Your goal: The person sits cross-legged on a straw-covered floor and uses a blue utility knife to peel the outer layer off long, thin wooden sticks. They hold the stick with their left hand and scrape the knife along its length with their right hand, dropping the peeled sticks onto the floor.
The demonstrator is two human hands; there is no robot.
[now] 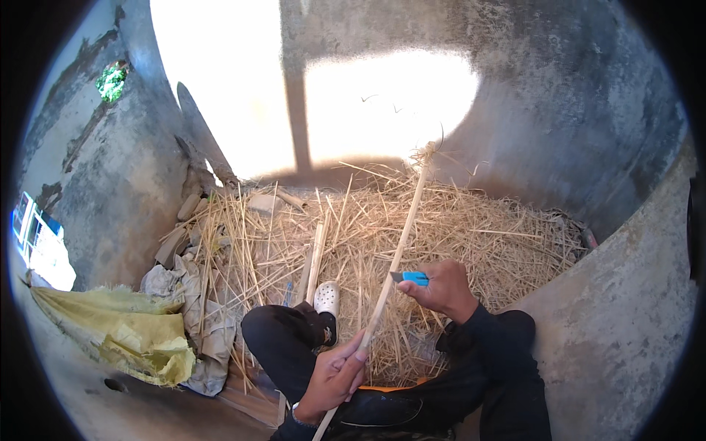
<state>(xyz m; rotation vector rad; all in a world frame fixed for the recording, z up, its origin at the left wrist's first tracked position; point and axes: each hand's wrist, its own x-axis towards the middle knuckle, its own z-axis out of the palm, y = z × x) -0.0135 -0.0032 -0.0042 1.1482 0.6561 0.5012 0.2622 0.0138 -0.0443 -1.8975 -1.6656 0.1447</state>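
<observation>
Blue knife [415,278], any lettering indistinct

a stick [403,242] runs through the left grip [334,378], a knife [415,278] sits in the right grip [447,287]; straw [485,228] spreads beyond both, cloth [132,327] left of them.

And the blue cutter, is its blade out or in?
Out: a dark blade juts from the blue cutter in the right hand, pointing toward the pale strip.
</observation>
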